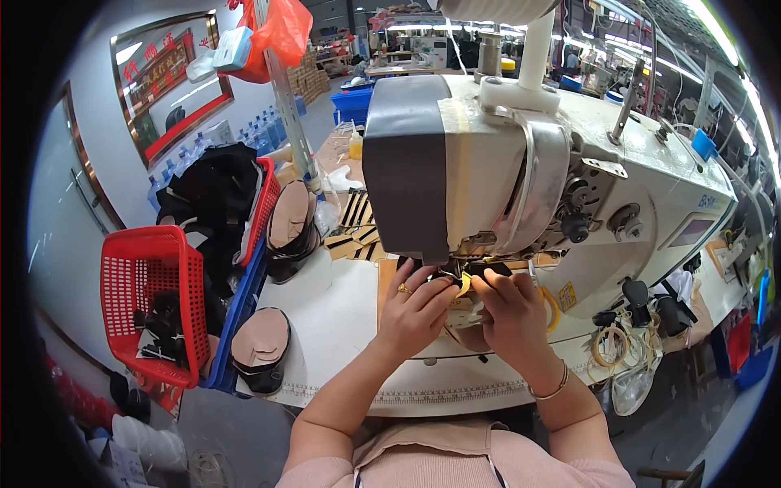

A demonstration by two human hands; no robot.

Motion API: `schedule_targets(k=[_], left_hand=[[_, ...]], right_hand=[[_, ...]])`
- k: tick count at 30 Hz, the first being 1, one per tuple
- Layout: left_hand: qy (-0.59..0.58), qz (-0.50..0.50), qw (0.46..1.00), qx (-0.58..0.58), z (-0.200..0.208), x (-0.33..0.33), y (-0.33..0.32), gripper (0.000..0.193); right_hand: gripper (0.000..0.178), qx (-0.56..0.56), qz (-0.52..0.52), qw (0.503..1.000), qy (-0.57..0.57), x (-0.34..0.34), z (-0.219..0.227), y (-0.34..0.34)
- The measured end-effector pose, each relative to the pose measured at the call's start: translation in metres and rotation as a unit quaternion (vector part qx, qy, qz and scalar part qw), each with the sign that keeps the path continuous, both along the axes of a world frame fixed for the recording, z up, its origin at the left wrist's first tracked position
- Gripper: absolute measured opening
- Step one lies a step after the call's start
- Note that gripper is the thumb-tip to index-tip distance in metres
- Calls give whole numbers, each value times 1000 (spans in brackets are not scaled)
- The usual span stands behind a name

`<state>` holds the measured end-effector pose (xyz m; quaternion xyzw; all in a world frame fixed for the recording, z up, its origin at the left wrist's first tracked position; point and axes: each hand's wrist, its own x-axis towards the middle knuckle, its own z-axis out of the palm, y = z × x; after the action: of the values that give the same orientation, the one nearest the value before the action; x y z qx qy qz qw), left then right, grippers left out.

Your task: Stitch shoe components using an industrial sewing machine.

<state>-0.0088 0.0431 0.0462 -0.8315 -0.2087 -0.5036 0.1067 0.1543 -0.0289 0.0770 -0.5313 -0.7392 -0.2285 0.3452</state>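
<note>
Under the needle area of a white-and-grey sewing machine (480, 179), a small dark workpiece (446, 268) with a yellow strip (465, 284) is held between my two hands. My left hand (413, 313), with a ring on one finger, has its fingers bent and pressed on the workpiece's left side. My right hand (516, 313) curls its fingers onto the right side, close to the presser area. The fingertips of both hands nearly meet at the yellow strip. Much of the workpiece is hidden by the fingers and the machine head.
Left on the white table (333, 325) stand two stacks of black pieces with pink tops, a near stack (262, 340) and a far stack (293, 218). Beyond lie striped pieces (358, 210). A red basket (194, 309) hangs at the left edge; cords (614, 346) lie at right.
</note>
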Motion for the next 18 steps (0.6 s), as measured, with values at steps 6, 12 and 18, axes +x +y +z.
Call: schedule_targets(k=[6,12,18], left_hand=[[-13,-1,1000,-25,0,4,-6,31],[-32,-4,999,-16,1,8,3,25],[-51,-40,995,-74,-1,8,10,22]], right_hand=[[38,15,11,1000,21,4,3,4],[37,9,11,1000,12,5,4,7],[38,28,15,999,23,6,0,11]])
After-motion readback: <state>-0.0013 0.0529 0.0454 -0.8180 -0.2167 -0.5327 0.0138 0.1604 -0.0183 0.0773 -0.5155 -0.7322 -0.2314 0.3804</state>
